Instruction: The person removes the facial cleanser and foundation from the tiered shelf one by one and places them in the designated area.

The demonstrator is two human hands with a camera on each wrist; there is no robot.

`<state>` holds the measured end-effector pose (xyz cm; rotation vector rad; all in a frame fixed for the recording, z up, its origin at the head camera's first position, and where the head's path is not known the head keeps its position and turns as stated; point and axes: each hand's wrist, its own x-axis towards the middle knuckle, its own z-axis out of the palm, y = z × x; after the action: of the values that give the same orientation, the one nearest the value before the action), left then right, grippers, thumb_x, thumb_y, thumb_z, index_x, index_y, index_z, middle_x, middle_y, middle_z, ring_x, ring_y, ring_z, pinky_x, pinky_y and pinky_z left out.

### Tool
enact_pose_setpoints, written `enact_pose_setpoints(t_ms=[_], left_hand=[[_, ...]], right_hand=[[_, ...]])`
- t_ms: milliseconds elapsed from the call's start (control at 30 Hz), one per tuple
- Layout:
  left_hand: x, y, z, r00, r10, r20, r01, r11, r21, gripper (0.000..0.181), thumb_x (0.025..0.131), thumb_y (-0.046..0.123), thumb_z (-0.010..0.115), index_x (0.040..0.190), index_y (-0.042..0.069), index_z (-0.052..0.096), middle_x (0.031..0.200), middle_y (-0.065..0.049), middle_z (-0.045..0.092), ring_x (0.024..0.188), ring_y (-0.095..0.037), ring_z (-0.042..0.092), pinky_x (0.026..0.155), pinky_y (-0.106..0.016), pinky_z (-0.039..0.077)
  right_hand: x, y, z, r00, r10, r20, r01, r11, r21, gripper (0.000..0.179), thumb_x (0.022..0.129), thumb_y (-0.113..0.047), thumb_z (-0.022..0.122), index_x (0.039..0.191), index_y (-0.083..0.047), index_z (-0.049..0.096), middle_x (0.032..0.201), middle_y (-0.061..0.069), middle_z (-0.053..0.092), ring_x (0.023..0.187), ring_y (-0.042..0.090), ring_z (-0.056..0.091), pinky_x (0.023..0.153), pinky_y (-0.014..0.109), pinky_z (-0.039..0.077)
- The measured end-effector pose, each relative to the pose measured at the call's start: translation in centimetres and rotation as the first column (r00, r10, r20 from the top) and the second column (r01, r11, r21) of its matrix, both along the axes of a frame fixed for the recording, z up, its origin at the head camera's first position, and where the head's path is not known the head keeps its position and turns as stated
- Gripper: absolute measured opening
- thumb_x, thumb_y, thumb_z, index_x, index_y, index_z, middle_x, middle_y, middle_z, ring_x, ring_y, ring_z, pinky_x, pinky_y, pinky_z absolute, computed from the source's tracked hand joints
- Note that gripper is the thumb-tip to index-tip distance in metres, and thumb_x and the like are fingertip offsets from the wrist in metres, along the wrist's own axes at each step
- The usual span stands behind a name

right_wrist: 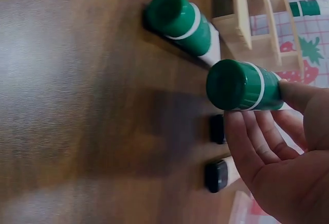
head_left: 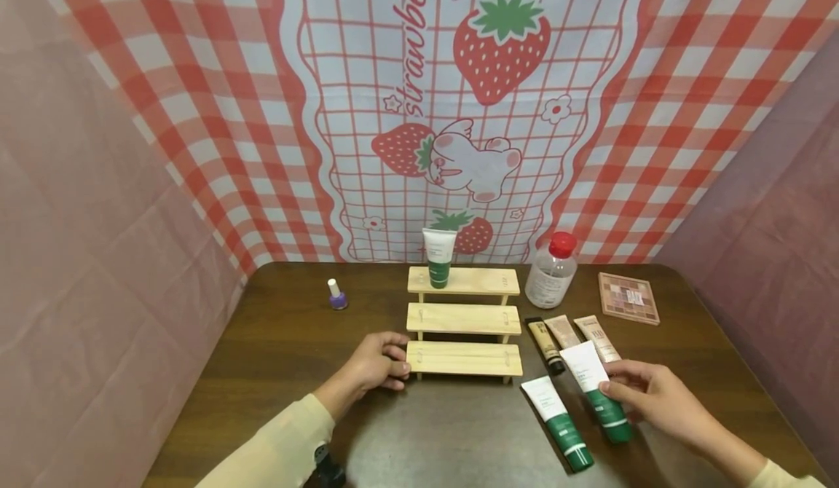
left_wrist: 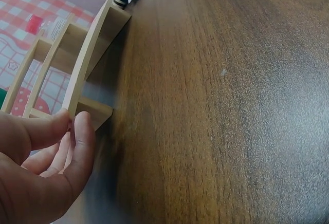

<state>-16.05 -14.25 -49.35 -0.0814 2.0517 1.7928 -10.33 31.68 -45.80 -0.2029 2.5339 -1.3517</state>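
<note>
At the left end of a three-step wooden display stand (head_left: 463,357), my left hand (head_left: 375,363) pinches the lowest step between thumb and fingers. The left wrist view shows the thumb and index fingertips at that step's corner (left_wrist: 72,103). My right hand (head_left: 658,398) grips a white-and-green squeeze tube (head_left: 604,400), its green cap toward me; thumb and fingers lie on opposite sides of it in the right wrist view. Beside it on the table lies a similar squeeze tube (head_left: 559,424). Another small white-and-green tube (head_left: 439,258) stands cap-down on the top step.
Behind the held tube lie a gold tube with a black cap (head_left: 543,342) and two beige tubes, one a BB cream (head_left: 595,335). Farther back are a clear bottle with a red cap (head_left: 550,277) and a flat palette (head_left: 627,298). Purple nail polish (head_left: 337,296) stands left.
</note>
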Motion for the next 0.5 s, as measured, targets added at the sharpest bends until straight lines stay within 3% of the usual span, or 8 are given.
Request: enact_pose_setpoints(t_ms=[233,500], left_hand=[[0.0,0.0,0.0,1.0,-0.004,0.007,0.004,1.0,0.001,0.055,0.087,-0.017,0.069,0.138,-0.009,0.051,0.104,-0.019,0.061,0.075,-0.023,0.066,0.062,-0.038,0.066],[0.0,0.0,0.1,1.0,-0.002,0.002,0.002,1.0,0.0,0.055,0.087,-0.017,0.069,0.138,-0.01,0.051,0.104,-0.019,0.062,0.075,-0.023,0.066,0.062,-0.038,0.066]], right_hand=[[0.8,0.5,-1.8,0.998,0.039,0.058,-0.038,0.999,-0.019,0.043,0.099,-0.02,0.07,0.126,0.013,0.062,0.09,0.004,0.073,0.064,0.01,0.063,0.054,0.036,0.063],[1.4,0.9,-2.9,0.992,0.067,0.104,-0.062,0.997,-0.046,0.038,0.099,-0.018,0.069,0.123,0.011,0.064,0.095,0.01,0.074,0.063,0.01,0.062,0.051,0.035,0.062]])
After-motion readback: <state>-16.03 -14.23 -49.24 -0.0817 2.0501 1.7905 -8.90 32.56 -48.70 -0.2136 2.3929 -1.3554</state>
